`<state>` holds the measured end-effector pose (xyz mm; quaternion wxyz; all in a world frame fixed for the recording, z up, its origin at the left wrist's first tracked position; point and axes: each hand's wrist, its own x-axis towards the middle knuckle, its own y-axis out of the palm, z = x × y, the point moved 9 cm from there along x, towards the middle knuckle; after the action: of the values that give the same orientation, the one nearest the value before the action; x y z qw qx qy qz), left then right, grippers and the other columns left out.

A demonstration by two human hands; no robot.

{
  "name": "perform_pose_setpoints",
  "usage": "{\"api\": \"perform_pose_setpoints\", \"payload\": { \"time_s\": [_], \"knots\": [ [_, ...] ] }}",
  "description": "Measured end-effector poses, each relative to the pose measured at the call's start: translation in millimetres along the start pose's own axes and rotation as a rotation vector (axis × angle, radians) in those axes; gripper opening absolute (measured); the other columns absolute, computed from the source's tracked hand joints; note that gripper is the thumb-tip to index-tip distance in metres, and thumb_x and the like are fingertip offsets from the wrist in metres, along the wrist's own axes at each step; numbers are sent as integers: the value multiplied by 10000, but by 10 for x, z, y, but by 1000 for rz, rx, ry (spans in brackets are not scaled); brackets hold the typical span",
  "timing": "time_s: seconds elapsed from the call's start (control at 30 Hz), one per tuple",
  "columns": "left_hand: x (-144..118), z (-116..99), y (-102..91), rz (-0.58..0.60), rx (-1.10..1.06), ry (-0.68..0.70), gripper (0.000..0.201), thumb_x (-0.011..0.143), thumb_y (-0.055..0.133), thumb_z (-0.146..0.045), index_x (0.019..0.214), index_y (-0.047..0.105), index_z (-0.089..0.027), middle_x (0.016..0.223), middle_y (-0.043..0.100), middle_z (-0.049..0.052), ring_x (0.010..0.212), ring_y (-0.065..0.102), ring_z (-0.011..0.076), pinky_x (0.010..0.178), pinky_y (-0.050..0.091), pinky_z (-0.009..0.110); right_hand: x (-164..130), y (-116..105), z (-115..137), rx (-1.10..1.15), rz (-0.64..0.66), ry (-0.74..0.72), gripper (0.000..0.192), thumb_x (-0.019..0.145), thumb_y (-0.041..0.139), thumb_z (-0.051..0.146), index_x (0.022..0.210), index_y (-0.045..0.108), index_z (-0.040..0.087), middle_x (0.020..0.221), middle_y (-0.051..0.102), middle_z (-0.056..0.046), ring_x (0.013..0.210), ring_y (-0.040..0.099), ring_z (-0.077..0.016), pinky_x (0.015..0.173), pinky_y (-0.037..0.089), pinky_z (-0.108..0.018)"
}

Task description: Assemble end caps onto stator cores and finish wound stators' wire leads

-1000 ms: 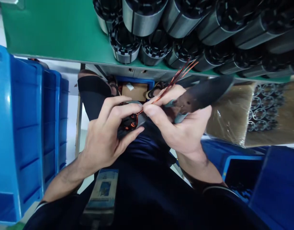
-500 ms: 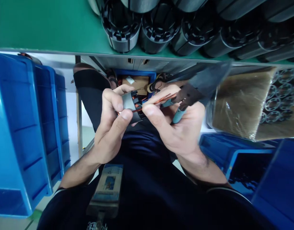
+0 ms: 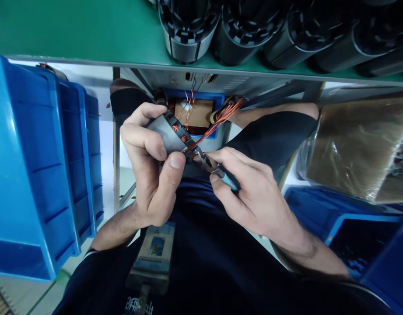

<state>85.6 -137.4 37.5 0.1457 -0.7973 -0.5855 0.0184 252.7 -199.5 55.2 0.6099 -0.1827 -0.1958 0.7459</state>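
Observation:
My left hand (image 3: 152, 162) is closed around a motor stator (image 3: 168, 133), a grey metal ring with copper windings in its slots, held tilted. A bundle of copper wires (image 3: 217, 120) fans out from the stator's edge toward the upper right, and a few more strands rise from its far side. My right hand (image 3: 250, 192) grips a pair of cutting pliers (image 3: 217, 168) with light blue handles. The pliers' jaws are at the stator's edge, right at the base of the wire bundle. Whether the jaws touch a wire I cannot tell.
Several black and silver cylindrical housings (image 3: 188, 43) stand on the green bench (image 3: 73, 30) ahead. Stacked blue bins (image 3: 27, 166) are at the left. A plastic-wrapped carton (image 3: 352, 148) and another blue bin (image 3: 345, 210) are at the right. A blue tray (image 3: 219, 98) lies below.
My right hand has drawn back from the wires, and the pliers have swung round so their jaws meet the stator. The wire bundle now stands free. The stator has tilted.

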Motion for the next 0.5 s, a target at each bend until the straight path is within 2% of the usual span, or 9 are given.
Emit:
{"api": "perform_pose_setpoints", "payload": {
  "time_s": [0.07,0.1,0.27,0.5],
  "knots": [
    [28,-135,-50,-101,2,76,140,1139,638,-442,1128,552,-333,1383,554,95,1551,548,366,1363,452,719,16,12,-14,-3,1,-3,193,1139,589,122,1284,690,197,1066,761,-44,977,741,-212,946,662,-369],
    [35,-166,-40,-106,9,95,143,1131,652,-447,1123,562,-336,1378,562,100,1533,563,375,1351,459,720,21,18,-21,3,2,-5,188,1140,591,121,1284,686,197,1073,763,-43,984,740,-211,949,661,-369],
    [11,-141,6,-61,50,91,119,1138,636,-466,1129,584,-359,1387,596,109,1572,538,393,1342,464,763,37,11,-9,40,2,-31,171,1136,597,119,1258,656,223,1111,791,-38,1021,765,-211,904,654,-365],
    [8,-193,29,-53,110,126,109,1146,629,-477,1128,607,-371,1339,624,109,1499,594,375,1336,508,801,43,-22,-1,-1,-24,-32,219,1075,615,55,1193,670,232,999,753,-20,902,746,-194,802,622,-329]
  ]
}}
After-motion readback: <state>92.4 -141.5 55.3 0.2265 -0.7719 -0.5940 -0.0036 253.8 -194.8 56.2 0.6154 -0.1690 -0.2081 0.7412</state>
